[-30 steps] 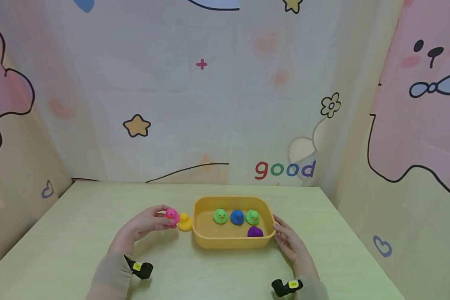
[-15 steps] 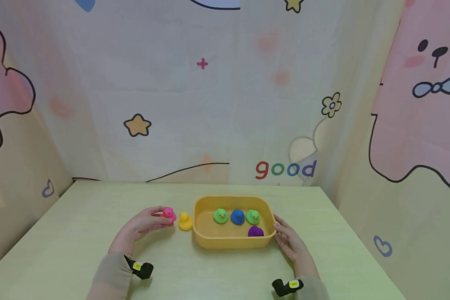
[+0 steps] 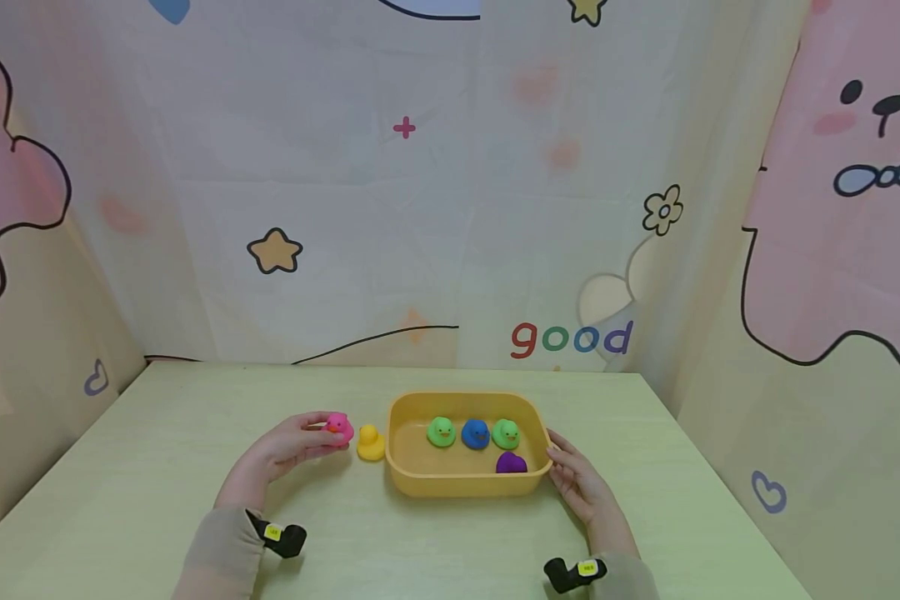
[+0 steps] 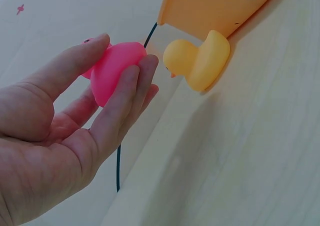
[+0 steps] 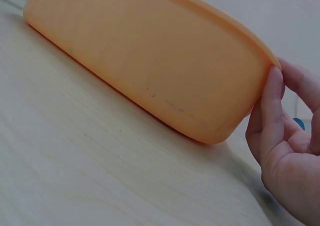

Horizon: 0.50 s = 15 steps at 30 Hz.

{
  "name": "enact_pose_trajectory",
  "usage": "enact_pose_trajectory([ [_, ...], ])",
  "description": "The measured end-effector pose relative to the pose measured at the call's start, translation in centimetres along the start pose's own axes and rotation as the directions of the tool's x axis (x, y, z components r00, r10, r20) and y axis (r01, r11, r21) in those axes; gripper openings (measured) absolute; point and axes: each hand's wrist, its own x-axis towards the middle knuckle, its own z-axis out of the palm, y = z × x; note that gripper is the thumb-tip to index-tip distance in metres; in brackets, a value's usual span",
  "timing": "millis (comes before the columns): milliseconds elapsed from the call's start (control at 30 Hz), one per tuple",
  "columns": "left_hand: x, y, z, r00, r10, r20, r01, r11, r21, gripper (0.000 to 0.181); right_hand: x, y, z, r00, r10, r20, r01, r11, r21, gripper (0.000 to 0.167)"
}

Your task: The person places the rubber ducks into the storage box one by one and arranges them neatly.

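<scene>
My left hand (image 3: 294,443) pinches a pink rubber duck (image 4: 118,66) between thumb and fingers, its beak toward me in the head view. To its right a yellow rubber duck (image 3: 371,443) stands on the table, beside the left wall of a yellow-orange plastic tub (image 3: 465,487). Inside the tub are a green duck (image 3: 441,432), a blue duck (image 3: 476,434), a second green duck (image 3: 506,434) and a purple one (image 3: 512,463), partly hidden by the front wall. Extended fingers of my right hand (image 3: 576,479) touch the tub's right end at the rim (image 5: 270,61).
The pale wooden table (image 3: 390,550) carries the tub near its middle. Behind it hangs a printed curtain (image 3: 345,192), with more printed cloth on both sides. Each sleeve has a black wrist camera, such as the left camera (image 3: 288,540).
My left hand has drawn the pink duck slightly left, opening a gap to the yellow duck, and turned it toward me. My right hand and the tub have stayed put.
</scene>
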Motion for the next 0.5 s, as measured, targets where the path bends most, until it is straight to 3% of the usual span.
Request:
enact_pose_trajectory([
  [67,0.0,0.0,0.0,1.0,0.004,0.003,-0.004,1.0,-0.003,0.065,0.0,-0.2,0.4,0.996,0.04,-0.077,-0.041,0.999,-0.011,0.037],
  [200,0.2,0.0,-0.1,1.0,0.015,0.004,-0.015,1.0,-0.018,0.064,0.0,-0.7,1.0,0.982,0.114,-0.15,-0.107,0.993,0.054,0.032],
  [500,0.4,0.6,0.4,0.997,0.04,-0.061,-0.047,0.993,-0.111,0.063,-0.2,-1.0,1.4,0.975,0.133,-0.177,-0.121,0.99,0.075,0.037],
])
